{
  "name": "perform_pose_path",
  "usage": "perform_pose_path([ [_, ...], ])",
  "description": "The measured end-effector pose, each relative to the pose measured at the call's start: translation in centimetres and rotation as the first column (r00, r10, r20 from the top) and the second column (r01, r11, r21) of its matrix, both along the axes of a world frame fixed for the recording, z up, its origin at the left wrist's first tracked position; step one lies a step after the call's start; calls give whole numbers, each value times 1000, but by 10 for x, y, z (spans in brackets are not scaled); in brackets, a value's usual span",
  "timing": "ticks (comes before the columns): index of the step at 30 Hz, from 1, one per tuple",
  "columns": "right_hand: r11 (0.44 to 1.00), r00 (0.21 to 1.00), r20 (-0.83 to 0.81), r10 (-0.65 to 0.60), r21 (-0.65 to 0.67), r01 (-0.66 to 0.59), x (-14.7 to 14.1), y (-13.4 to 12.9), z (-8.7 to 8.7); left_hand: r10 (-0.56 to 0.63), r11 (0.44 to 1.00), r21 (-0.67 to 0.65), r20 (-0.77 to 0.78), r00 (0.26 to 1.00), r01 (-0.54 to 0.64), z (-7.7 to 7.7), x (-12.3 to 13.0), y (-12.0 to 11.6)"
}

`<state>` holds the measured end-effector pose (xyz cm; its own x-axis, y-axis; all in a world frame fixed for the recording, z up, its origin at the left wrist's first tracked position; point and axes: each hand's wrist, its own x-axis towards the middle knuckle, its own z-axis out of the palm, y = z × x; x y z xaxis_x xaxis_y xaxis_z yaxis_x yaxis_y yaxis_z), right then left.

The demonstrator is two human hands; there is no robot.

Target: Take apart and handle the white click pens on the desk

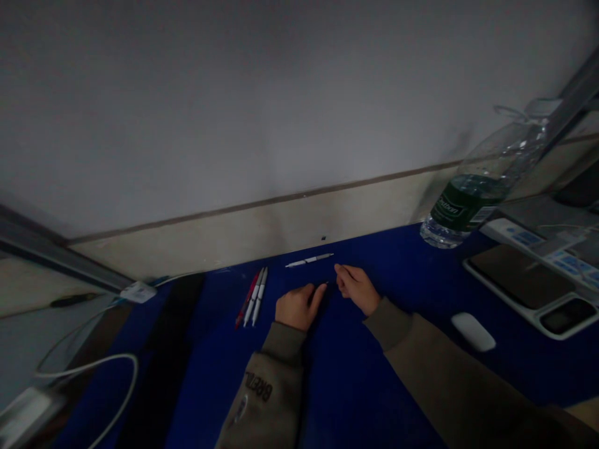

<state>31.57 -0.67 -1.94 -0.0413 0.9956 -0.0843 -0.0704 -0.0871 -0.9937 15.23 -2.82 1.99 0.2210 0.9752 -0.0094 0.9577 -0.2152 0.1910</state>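
Note:
My left hand rests over the blue tabletop with its fingers curled and thumb pressed forward. Facing it, my right hand is closed in a pinch. Between the fingertips there is a small dark thing, too small and dim to name. A white pen lies just beyond my hands, near the wall. To the left of my left hand, a red pen lies side by side with two white pens.
At the right stands a large clear bottle with a green label. A white mouse and a scale-like device lie on the right side. A white cable loops at the left. The pale wall closes off the back.

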Motion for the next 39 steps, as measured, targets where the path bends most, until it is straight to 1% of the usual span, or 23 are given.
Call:
perform_pose_path([
  [2,998,995,-100,7,-64,-14,0,1,-1,7,1000,-6,0,1000,-7,0,0,0],
  [4,997,989,-145,8,-78,-19,1,0,0,12,1000,-14,-3,1000,-12,0,1,0],
  [8,998,994,-94,56,-30,-59,0,-4,5,3,1000,-14,-28,1000,-3,-1,1,0],
  [12,997,997,-47,56,-57,-58,-1,-5,7,-17,1000,-9,-36,999,17,-2,1,0],
  [16,999,1000,8,19,39,-20,-1,-4,6,-19,1000,-6,-51,999,19,-3,1,0],
  [20,992,997,44,56,113,-61,1,-2,1,-21,1000,-6,-63,998,21,-3,1,1],
  [23,982,996,58,71,173,-80,2,-1,2,-29,1000,-10,-64,998,28,-2,1,0],
  [26,961,986,166,9,272,-54,4,-2,7,-25,1000,-14,-67,997,24,-1,1,0],
  [27,960,984,181,-1,274,-50,5,-2,8,-22,1000,-14,-69,997,21,0,1,0],
  [29,974,989,149,22,220,-55,5,-2,9,-19,1000,-14,-75,997,18,0,2,0],
  [31,986,997,64,37,163,-47,5,-1,7,-18,1000,-13,-80,997,18,1,2,0],
  [35,990,998,-65,-21,138,30,4,2,0,-19,1000,-7,-82,996,18,1,2,0],
  [39,993,993,-117,-17,117,31,4,3,-1,-16,1000,-7,-83,996,16,1,2,0],
])
